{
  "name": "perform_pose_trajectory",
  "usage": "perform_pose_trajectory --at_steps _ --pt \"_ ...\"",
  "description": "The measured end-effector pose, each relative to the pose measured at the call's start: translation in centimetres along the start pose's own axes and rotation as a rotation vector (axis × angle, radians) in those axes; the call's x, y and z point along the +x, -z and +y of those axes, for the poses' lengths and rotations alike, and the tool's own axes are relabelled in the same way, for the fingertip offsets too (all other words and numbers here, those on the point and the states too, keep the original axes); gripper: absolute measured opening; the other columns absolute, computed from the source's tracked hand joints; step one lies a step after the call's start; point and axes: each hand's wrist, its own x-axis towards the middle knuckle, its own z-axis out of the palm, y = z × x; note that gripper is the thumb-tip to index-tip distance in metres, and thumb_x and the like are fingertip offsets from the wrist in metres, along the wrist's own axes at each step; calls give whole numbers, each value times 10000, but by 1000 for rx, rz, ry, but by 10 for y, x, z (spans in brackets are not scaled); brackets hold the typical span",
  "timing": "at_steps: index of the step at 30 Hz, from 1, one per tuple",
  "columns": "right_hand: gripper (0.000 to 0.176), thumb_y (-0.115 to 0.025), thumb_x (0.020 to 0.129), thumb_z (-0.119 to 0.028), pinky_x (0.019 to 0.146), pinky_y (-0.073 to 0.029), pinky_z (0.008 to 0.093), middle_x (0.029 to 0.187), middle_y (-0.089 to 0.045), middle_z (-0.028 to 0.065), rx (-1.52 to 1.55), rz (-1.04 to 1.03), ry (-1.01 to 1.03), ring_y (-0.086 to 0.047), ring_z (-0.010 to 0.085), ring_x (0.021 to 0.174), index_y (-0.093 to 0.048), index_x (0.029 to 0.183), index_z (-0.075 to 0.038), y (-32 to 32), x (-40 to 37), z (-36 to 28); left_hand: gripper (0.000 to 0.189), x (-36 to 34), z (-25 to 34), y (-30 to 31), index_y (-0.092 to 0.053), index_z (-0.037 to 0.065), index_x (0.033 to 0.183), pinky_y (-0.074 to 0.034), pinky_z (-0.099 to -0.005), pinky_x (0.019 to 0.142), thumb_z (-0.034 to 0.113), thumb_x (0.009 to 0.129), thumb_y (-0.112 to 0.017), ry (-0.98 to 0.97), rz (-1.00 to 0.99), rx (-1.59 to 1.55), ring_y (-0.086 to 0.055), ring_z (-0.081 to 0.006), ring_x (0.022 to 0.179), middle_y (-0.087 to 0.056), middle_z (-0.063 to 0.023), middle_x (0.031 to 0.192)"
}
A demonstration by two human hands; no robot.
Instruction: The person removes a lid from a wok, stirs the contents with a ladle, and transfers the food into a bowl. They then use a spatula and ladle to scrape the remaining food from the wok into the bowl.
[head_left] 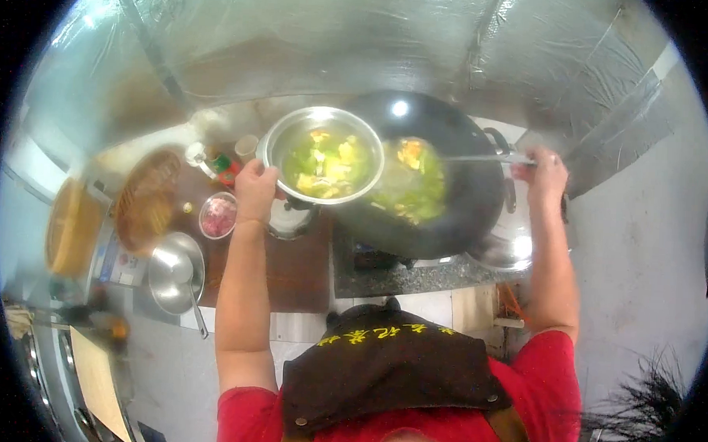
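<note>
My left hand [257, 188] grips the near-left rim of a steel bowl [272, 132], holding it up beside the wok. Green vegetable pieces and yellow egg [325, 164] lie in liquid inside the bowl. My right hand [544, 175] is closed round the handle end of a long metal ladle [481, 158], which reaches left across the large black wok [468, 201]. The ladle's head is at the food, hidden among egg pieces. More green vegetables and egg [417, 196] sit in the wok, with some steam above.
Left of the wok, a brown counter [298, 266] holds a small bowl of raw meat [218, 215], a bottle [225, 167] and a round wooden board [148, 198]. A steel pan [169, 281] stands at its front-left edge. Foil [313, 48] covers the wall behind.
</note>
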Motion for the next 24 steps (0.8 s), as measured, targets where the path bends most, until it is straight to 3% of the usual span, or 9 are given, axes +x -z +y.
perform_pose_trajectory --at_steps 8,11,13,15,17,24 --pt "303 -557 861 -197 519 -530 311 846 -607 176 48 -86 83 -640 249 579 -550 952 93 -40 -10 -61 179 7 -5 -1 -593 -40 921 -476 -234 428 32 779 -510 -25 -27 -9 -579 -126 541 -619 -80 756" --pt "299 -545 890 -212 539 -532 305 843 -631 169 90 -235 76 -646 238 598 -560 950 81 -61 -36 -57 167 7 -4 -1 -592 -35 913 -479 -233 420 23 783 -504 -8 -27 -6 -579 -123 542 -618 -81 758" --pt "287 -514 920 -220 582 -535 297 873 -653 152 72 -354 156 -652 217 625 -572 949 59 -68 -59 -43 214 6 -8 0 -601 -11 987 -459 -218 411 42 800 -511 -17 -37 -8 -560 -86 532 -626 -40 766" --pt "208 -520 929 -168 681 -527 277 951 -666 110 -32 -475 380 -650 164 698 -593 961 24 -60 -74 -27 239 6 -7 1 -607 4 1022 -449 -210 410 51 807 -515 -17 -36 -8 -549 -66 527 -630 -17 768" --pt "184 -529 927 -145 680 -530 277 958 -667 104 4 -435 570 -644 155 715 -597 972 21 -53 -79 -23 237 3 -5 1 -609 9 1017 -451 -210 418 50 803 -515 -6 -26 -7 -547 -62 528 -629 -11 766" --pt "217 -547 921 -210 603 -527 261 885 -663 99 -607 -246 510 -644 154 661 -610 965 -6 5 -39 44 212 3 -9 5 -607 -1 978 -458 -215 425 47 796 -510 -25 -28 -18 -555 -77 542 -622 -28 764"
